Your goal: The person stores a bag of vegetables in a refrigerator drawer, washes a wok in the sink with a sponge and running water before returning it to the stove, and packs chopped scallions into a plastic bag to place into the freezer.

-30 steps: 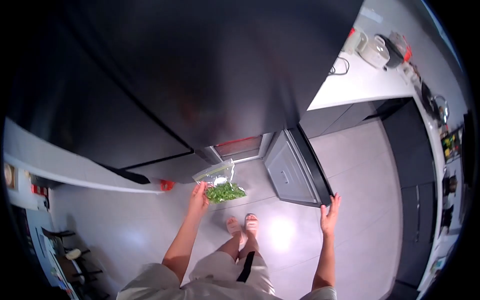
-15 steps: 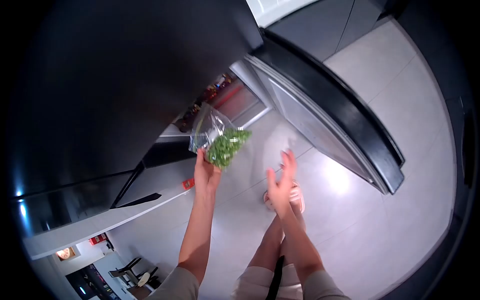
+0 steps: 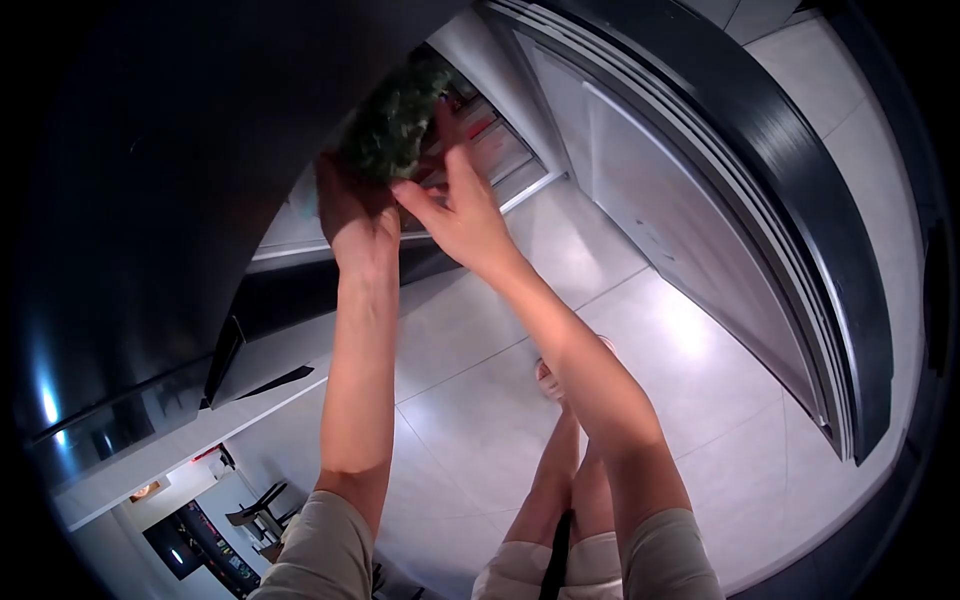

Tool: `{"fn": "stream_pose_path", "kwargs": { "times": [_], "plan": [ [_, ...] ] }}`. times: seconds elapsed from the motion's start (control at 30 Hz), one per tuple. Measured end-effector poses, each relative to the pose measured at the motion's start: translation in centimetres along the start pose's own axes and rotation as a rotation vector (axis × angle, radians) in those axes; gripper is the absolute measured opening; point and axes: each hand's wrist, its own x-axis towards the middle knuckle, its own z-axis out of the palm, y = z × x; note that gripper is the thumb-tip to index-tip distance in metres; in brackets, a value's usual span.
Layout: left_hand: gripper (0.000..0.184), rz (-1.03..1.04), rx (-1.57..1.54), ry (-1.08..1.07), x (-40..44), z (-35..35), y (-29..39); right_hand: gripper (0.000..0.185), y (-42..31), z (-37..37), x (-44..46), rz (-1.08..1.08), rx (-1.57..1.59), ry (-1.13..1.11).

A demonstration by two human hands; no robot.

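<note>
A clear plastic bag of chopped greens (image 3: 395, 125) is inside the open lower compartment of a dark fridge, in shadow. My left hand (image 3: 358, 205) grips the bag from below, its fingers partly lost in the dark. Beside it, my right hand (image 3: 465, 205) is up at the bag's lower right edge with thumb and fingers apart. The thumb reaches toward the bag; whether it presses on it I cannot tell. Behind the right fingers, a drawer (image 3: 515, 165) with something red in it shows in part.
The fridge door (image 3: 680, 200) stands swung open on the right. Along the left runs a large dark upper door (image 3: 170, 200). My feet in light sandals (image 3: 548, 380) are on the tiled floor (image 3: 470, 430). A chair (image 3: 262, 515) is at the lower left.
Both hands have moved up and forward into the fridge compartment, carrying the bag of greens with the left. My right hand has come up beside the bag. My view has shifted closer.
</note>
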Motion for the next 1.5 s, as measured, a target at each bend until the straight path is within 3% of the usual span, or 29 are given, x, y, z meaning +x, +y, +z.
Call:
{"fn": "stream_pose_path", "kwargs": {
  "times": [0.03,0.13,0.17,0.27,0.3,0.4,0.53,0.6,0.7,0.73,0.8,0.9,1.03,1.1,1.2,1.3,1.5],
  "plan": [
    [0.031,0.129,0.114,-0.049,-0.1,1.0,0.2,0.08,0.6,0.6,1.0,-0.072,-0.139,0.013],
    [0.037,0.236,0.259,0.099,-0.6,4.9,0.3,0.08,1.0,2.1,4.1,-0.075,-0.229,0.049],
    [0.035,0.254,0.309,0.118,-0.7,5.8,0.0,0.065,0.8,2.2,5.1,-0.133,-0.161,0.092],
    [0.035,0.408,0.742,-0.054,0.7,5.3,-1.3,0.064,0.2,1.2,8.5,-0.11,-0.162,0.016],
    [0.037,0.432,0.944,-0.036,1.0,5.5,-1.4,0.053,0.7,1.3,9.4,-0.144,-0.201,0.016],
    [0.038,0.608,1.252,-0.063,3.0,4.8,-1.5,0.05,1.5,0.7,10.8,-0.098,-0.3,-0.1],
    [0.038,0.474,1.387,-0.102,2.7,6.1,0.2,0.047,-0.3,-0.6,10.5,0.046,-0.218,-0.229],
    [0.036,0.28,1.321,0.081,0.8,7.2,0.7,0.042,-1.0,-0.7,9.0,0.021,-0.155,-0.185],
    [0.031,0.269,0.699,0.135,-1.4,4.7,-0.8,0.031,0.5,-0.4,4.2,-0.086,-0.157,0.03],
    [0.029,0.329,0.789,0.157,-1.7,2.6,-1.2,0.029,1.8,-0.8,2.6,-0.07,-0.18,0.07],
    [0.026,0.454,0.972,0.208,-2.5,-0.6,-1.2,0.029,3.9,-2.9,0.5,0.166,-0.263,-0.017],
    [0.024,0.261,0.484,0.226,-4.5,-1.7,-1.1,0.031,6.2,-3.2,0.1,0.159,-0.782,-0.223],
    [0.022,0.09,0.391,0.222,-6.4,-3.5,-1.0,0.028,7.7,-2.4,0.8,0.159,-0.952,-0.301],
    [0.021,0.132,0.37,0.19,-6.8,-4.0,-0.9,0.026,8.3,-2.3,1.2,0.053,-0.971,-0.284],
    [0.019,0.175,0.376,0.173,-6.9,-4.5,-0.6,0.021,7.9,-2.8,-0.3,0.084,-1.134,-0.343],
    [0.016,0.166,0.367,0.151,-7.1,-5.4,0.4,0.013,6.6,-4.7,-5.0,-0.083,-0.995,-0.188],
    [0.016,-0.025,0.47,0.165,-6.9,-7.3,0.7,0.019,3.5,-6.5,-10.2,0.055,-0.907,-0.219]
  ]
}}
